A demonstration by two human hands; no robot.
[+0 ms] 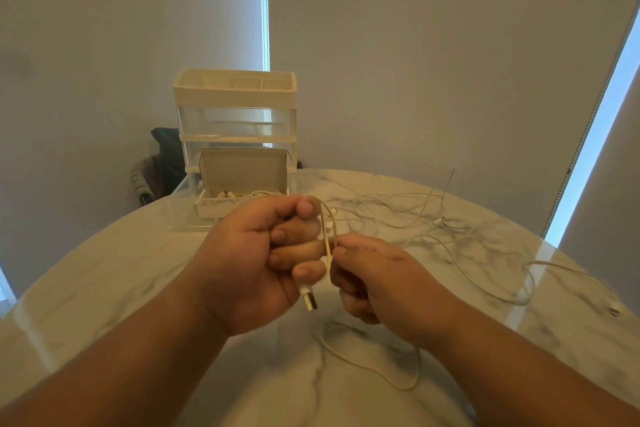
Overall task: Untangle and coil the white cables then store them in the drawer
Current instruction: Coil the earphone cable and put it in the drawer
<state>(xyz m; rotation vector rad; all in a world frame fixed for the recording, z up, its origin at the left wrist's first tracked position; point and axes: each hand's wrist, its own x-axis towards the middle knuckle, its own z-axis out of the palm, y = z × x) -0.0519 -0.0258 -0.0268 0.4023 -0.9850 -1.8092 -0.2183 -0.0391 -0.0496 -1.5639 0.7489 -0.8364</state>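
– Drawers come first, left of centre: the clear drawer unit [235,121] stands at the far edge of the table [104,288], its bottom drawer [183,215] pulled open toward us, a cardboard box [242,170] sitting in it with cable ends inside.
– And our hands?
– Our left hand [256,263] is clenched round the white cable [327,239], its USB plug [310,300] poking out below the fist. Our right hand [374,274], touching it, pinches the same strand.
– So the cable sits between both, raised over the table's middle.
– Yes. One slack loop [405,388] lies near our edge; loose cables [446,239] sprawl right, reaching toward the rim. Open marble spreads left of our left forearm.
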